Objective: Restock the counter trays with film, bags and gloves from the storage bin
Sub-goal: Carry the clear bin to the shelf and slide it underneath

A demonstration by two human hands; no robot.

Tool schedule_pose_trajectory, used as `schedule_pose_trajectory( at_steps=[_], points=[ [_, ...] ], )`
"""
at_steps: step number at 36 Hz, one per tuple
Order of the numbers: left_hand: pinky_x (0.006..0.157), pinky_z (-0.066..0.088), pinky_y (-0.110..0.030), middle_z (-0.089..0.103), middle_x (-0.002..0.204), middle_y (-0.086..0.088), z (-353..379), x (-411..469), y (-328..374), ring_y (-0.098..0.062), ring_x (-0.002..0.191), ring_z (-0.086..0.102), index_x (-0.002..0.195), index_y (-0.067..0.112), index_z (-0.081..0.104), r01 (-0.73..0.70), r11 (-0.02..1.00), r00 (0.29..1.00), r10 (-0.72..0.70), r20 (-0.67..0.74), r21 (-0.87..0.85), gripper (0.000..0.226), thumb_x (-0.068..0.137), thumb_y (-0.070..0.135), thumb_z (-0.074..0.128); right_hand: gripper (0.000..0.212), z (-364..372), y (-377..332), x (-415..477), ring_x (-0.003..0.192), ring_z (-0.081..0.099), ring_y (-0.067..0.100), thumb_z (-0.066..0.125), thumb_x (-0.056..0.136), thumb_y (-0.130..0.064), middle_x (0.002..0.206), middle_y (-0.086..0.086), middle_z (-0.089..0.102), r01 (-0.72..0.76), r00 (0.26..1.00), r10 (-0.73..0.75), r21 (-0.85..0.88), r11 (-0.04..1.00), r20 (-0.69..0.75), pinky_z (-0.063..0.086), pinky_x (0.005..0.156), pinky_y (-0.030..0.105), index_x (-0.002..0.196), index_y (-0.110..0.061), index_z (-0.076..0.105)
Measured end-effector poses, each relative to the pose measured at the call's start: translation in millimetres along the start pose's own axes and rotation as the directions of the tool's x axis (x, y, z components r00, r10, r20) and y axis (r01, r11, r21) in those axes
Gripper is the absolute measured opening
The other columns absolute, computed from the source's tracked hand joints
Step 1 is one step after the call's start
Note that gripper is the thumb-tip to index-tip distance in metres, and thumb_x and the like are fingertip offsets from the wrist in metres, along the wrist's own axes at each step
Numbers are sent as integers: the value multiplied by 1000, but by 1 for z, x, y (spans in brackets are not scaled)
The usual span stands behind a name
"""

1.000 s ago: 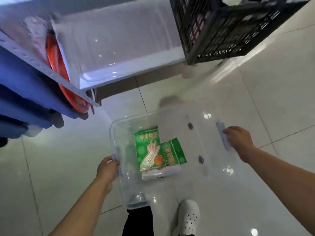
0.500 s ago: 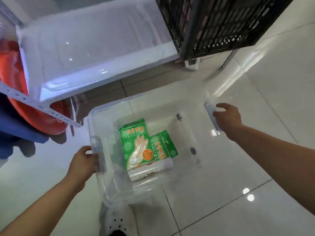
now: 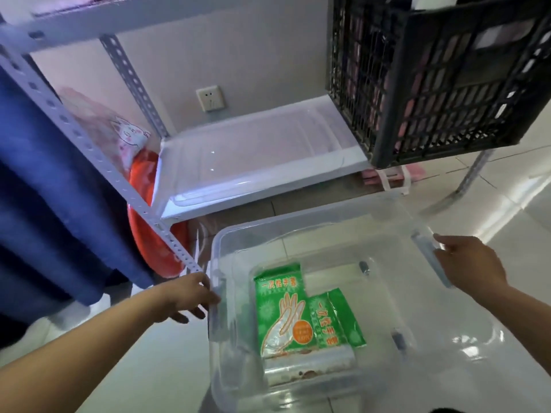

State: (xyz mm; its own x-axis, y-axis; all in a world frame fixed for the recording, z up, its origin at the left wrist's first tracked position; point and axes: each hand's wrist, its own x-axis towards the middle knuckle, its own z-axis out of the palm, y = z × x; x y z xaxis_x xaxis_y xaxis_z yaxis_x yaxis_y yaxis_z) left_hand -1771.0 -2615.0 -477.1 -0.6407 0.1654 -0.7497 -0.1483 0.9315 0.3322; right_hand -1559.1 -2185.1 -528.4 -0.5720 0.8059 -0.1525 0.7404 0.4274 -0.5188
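Observation:
A clear plastic storage bin (image 3: 298, 231) is held up in front of me, over the tiled floor. My left hand (image 3: 187, 296) grips its left handle and my right hand (image 3: 468, 263) grips its right handle. On the bin's bottom lie two green packs of disposable gloves (image 3: 286, 311), the smaller pack (image 3: 343, 320) beside the larger. A clear roll of film (image 3: 310, 365) lies against their near edge.
A metal rack (image 3: 89, 144) stands to the left with a clear lid (image 3: 253, 156) on its low shelf. A black lattice crate (image 3: 441, 73) sits at upper right. Blue cloth (image 3: 53, 180) and an orange basin (image 3: 149, 234) are at left. A wall socket (image 3: 210, 98) is behind.
The bin has come up and closer to the rack's low shelf while both hands keep their grip on its handles. My view has tilted up, showing the wall and socket.

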Motion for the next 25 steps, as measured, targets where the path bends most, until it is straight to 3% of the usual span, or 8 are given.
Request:
schedule_pose_trajectory(
  at_steps=[2, 4, 7, 9, 13, 17, 21, 25],
  points=[
    [76, 50, -30, 65, 120, -9, -10, -3, 15, -28, 105, 66, 124, 16, 57, -7, 931, 990, 57, -126, 364, 44, 87, 38, 68, 43, -5, -7, -8, 108, 63, 39, 57, 91, -27, 123, 13, 69, 12, 997, -5, -100, 995, 71, 50, 88, 41, 134, -25, 60],
    [83, 54, -37, 60, 126, -11, -20, -1, 30, -31, 107, 63, 129, 20, 49, -7, 841, 928, 207, -310, 541, 51, 85, 40, 65, 54, -8, -14, -16, 107, 64, 36, 58, 89, -31, 124, 13, 68, 39, 992, -11, -223, 974, 122, 50, 87, 40, 142, -26, 49],
    [91, 51, -48, 57, 125, -13, -32, 16, 56, -33, 108, 57, 128, 19, 49, -164, 849, 791, 418, -448, 502, 49, 83, 30, 65, 64, -7, -24, -24, 110, 63, 32, 57, 88, -43, 126, 9, 66, 80, 987, -31, -317, 945, 156, 49, 91, 39, 148, -27, 39],
    [99, 47, -50, 50, 139, -16, -38, 35, 73, -36, 121, 51, 140, 18, 43, -234, 850, 730, 474, -493, 471, 63, 83, 27, 67, 64, -2, -27, -27, 109, 63, 30, 53, 89, -46, 122, 6, 67, 119, 988, -74, -366, 923, 136, 49, 91, 39, 148, -27, 36],
    [114, 28, -53, 26, 160, -11, -55, 75, 95, -36, 144, 26, 153, 19, 23, -112, 805, 692, 484, -536, 582, 80, 87, 28, 67, 67, 15, -25, -35, 109, 60, 29, 48, 91, -47, 125, 3, 62, 160, 985, -119, -412, 897, 123, 46, 88, 40, 150, -25, 26],
    [109, 29, -50, 51, 135, -15, -65, 96, 97, -38, 128, 43, 135, 17, 43, 21, 808, 734, 388, -558, 589, 54, 87, 27, 65, 78, 20, -23, -38, 121, 51, 31, 46, 91, -52, 144, -3, 46, 132, 984, -69, -410, 903, 164, 42, 95, 46, 154, -28, 8],
    [97, 40, -49, 50, 118, -14, -62, 97, 93, -35, 112, 48, 123, 13, 46, 37, 765, 704, 436, -560, 642, 38, 89, 18, 64, 94, 19, -23, -44, 140, 30, 33, 48, 87, -61, 160, -2, 22, 74, 970, 32, -416, 906, 243, 34, 105, 53, 153, -34, -13],
    [78, 49, -43, 49, 102, -12, -59, 91, 84, -31, 94, 50, 110, 10, 50, 4, 717, 653, 525, -545, 697, 28, 85, 1, 59, 91, 19, -22, -54, 150, 10, 34, 45, 89, -63, 166, 2, 4, 89, 981, -6, -423, 902, 193, 22, 115, 55, 155, -30, -8]
  ],
)
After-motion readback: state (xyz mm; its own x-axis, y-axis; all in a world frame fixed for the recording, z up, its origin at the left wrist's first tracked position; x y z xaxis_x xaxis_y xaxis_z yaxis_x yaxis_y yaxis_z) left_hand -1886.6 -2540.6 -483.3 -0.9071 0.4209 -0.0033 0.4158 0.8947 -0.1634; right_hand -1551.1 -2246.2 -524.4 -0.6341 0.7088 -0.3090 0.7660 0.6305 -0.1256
